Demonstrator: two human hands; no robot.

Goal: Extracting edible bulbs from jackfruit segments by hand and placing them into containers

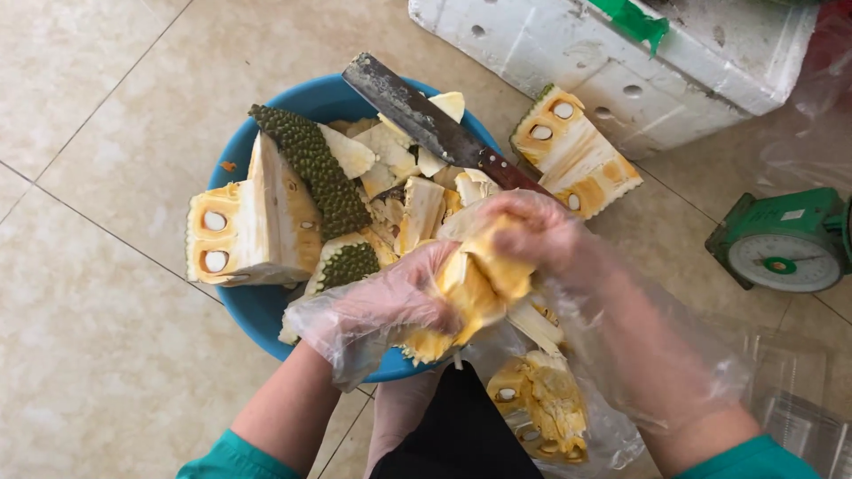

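Observation:
Both hands wear loose clear plastic gloves. My left hand (390,306) and my right hand (537,232) grip the same yellow jackfruit piece (479,282) above the near rim of a blue basin (257,306). The basin holds several cut jackfruit wedges, one big wedge with white seeds (253,226) at its left and a strip of green spiky rind (315,164). A cleaver (426,122) with a dark blade and brown handle lies across the pile, its handle end just behind my right hand.
A white foam box (621,62) stands at the back right, with a jackfruit wedge (575,153) leaning by it. A green kitchen scale (785,244) sits at the right. Yellow pulp lies in a clear bag (541,404) near my lap. Clear plastic trays (799,390) lie at bottom right.

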